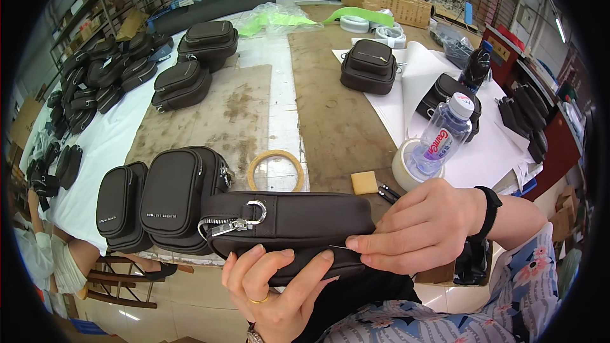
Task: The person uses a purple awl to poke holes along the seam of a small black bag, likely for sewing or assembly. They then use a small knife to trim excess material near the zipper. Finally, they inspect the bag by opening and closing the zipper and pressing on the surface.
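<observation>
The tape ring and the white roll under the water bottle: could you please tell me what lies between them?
In the head view, a small tan square block lies on the brown board between the tape ring and the white roll.

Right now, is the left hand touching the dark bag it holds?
Touching. The head view shows the left hand under the dark bag, its fingers curled onto the bag's lower edge.

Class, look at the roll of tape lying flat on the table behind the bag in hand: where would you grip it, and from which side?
The tape roll lies flat with its open centre facing up and bare table around it. Probably best from above: one finger inside the ring, thumb outside, pinching the near wall. The low, thin rim gives little to hold from the side.
</observation>
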Demonstrator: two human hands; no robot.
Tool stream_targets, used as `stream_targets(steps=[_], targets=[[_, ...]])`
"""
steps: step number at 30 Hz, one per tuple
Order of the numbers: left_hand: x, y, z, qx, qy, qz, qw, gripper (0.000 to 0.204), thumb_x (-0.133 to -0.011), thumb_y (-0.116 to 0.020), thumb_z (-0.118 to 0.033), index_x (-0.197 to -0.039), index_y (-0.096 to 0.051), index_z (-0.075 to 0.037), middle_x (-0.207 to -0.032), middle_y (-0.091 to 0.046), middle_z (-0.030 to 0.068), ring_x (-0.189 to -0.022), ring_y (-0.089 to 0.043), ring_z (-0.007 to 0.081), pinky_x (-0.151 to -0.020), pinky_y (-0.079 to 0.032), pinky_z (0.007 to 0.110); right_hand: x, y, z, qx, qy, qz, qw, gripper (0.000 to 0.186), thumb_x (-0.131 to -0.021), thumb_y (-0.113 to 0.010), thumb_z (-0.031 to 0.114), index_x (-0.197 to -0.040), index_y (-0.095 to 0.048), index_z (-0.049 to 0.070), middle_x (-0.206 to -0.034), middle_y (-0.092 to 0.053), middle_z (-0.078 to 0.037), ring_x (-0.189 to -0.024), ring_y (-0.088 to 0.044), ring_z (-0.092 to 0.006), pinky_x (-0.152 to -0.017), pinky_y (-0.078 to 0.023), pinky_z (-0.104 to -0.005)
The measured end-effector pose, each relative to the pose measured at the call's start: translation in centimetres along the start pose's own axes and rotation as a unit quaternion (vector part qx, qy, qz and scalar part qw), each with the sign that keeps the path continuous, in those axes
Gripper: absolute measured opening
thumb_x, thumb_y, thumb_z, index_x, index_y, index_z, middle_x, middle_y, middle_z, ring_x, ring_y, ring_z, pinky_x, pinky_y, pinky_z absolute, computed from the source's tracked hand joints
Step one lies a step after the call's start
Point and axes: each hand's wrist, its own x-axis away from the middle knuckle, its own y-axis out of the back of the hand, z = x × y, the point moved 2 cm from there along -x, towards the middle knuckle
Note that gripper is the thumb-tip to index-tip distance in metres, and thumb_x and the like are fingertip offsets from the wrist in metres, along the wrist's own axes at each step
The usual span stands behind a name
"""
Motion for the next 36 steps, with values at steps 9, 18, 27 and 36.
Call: stream_targets(steps=[9,18,27,36], targets=[[0.0,0.0,0.0,0.000,-0.001,-0.002,1.000,0.039,-0.062,-0.086,-0.036,-0.100,-0.078,-0.028,-0.116,-0.049,0.0017,-0.121,-0.042,0.0319,-0.104,-0.035,0.055,0.2,-0.4,0.1,0.054,0.048,0.022,0.997,0.013,-0.083,-0.062,0.011,-0.090,-0.067,0.001,-0.111,-0.071,-0.014,-0.073,-0.065,-0.0132,-0.065,-0.052,-0.0219],[-0.1,0.0,0.0,-0.005,-0.005,-0.003,1.000,0.037,-0.065,-0.086,-0.038,-0.099,-0.078,-0.027,-0.116,-0.048,0.0019,-0.122,-0.042,0.0319,-0.104,-0.035,0.054,0.5,-0.8,-0.5,0.093,0.101,-0.002,0.991,0.012,-0.084,-0.062,0.012,-0.088,-0.067,0.002,-0.112,-0.071,-0.015,-0.074,-0.063,-0.0128,-0.068,-0.052,-0.0208],[-0.1,-0.1,0.1,-0.007,-0.003,-0.004,1.000,0.036,-0.065,-0.086,-0.039,-0.098,-0.078,-0.027,-0.115,-0.049,0.0021,-0.121,-0.042,0.0321,-0.104,-0.037,0.053,0.6,-1.0,-0.8,0.038,0.030,-0.047,0.998,0.013,-0.089,-0.061,0.007,-0.093,-0.073,0.007,-0.107,-0.075,-0.009,-0.070,-0.066,-0.0092,-0.067,-0.054,-0.0186],[0.3,0.0,-0.1,-0.015,-0.005,-0.006,1.000,0.038,-0.065,-0.086,-0.039,-0.100,-0.078,-0.028,-0.114,-0.049,0.0008,-0.120,-0.043,0.0313,-0.105,-0.036,0.053,0.0,-0.6,-0.8,-0.076,-0.034,-0.047,0.995,0.010,-0.090,-0.068,0.009,-0.093,-0.076,0.007,-0.105,-0.076,-0.010,-0.057,-0.060,-0.0089,-0.049,-0.042,-0.0194]])
